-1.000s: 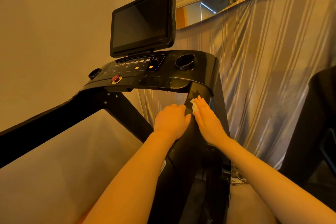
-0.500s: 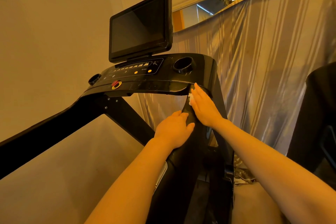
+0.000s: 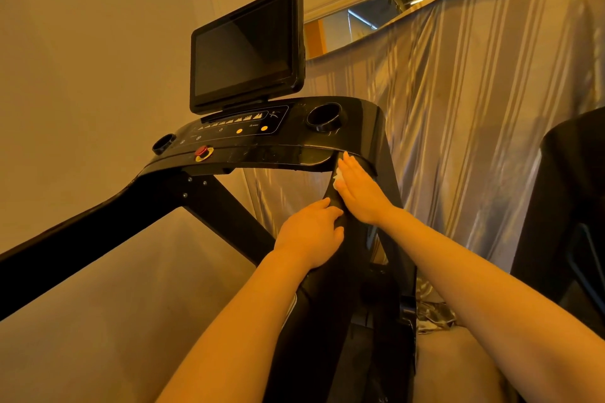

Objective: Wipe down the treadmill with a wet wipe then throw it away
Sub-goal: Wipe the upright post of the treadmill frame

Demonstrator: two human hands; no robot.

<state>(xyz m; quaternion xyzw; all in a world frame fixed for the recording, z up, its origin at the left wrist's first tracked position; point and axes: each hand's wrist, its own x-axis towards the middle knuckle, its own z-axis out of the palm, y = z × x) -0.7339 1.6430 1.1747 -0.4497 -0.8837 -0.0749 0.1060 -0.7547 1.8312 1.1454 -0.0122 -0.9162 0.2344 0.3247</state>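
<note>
The black treadmill fills the middle of the head view, with a dark screen above its console. Its right handrail runs from the console down toward me. My right hand lies flat with straight fingers on the top of that rail, just under the console edge, pressing a white wet wipe against it. Only a small corner of the wipe shows beside my fingers. My left hand rests lower on the same rail, its fingers curled over the rail's inner edge.
A red stop button and two cup holders sit on the console. The left handrail crosses the left side. A striped grey curtain hangs behind and right. Dark equipment stands at the right edge.
My right hand has slid the wipe up the right handrail to the console's edge. My left hand stays at about the same spot on the rail.
</note>
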